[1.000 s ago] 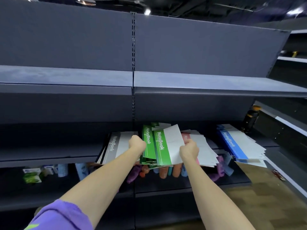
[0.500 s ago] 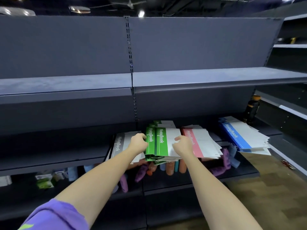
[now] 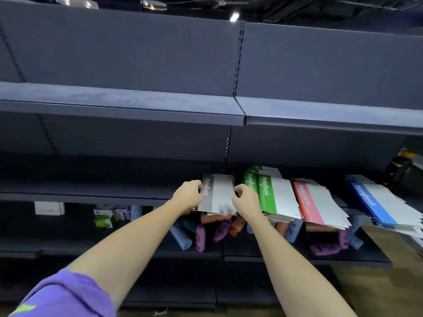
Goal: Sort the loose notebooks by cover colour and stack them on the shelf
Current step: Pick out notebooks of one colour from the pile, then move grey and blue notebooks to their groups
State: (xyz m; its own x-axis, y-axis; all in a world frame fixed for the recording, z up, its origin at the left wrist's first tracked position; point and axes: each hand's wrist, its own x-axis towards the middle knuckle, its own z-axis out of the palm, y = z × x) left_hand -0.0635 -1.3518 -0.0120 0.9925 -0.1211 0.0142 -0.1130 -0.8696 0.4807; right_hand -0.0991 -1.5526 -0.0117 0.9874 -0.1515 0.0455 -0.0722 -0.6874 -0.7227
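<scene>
Four notebook stacks lie side by side on the dark middle shelf: grey, green, red and blue. Each cover is white with a coloured band marked "NoteBook". My left hand grips the left edge of the grey stack. My right hand pinches that stack's right edge, between the grey and green stacks. The stacks overhang the shelf's front edge.
An upper shelf juts out above the stacks. Rolled blue, purple and orange items lie on the lower shelf, with small boxes to the left. A dark bottle stands at the far right. Wooden floor shows lower right.
Both hands have left the green stack and moved left onto the grey stack. The green notebook held a second ago now lies on its stack. The view has shifted left.
</scene>
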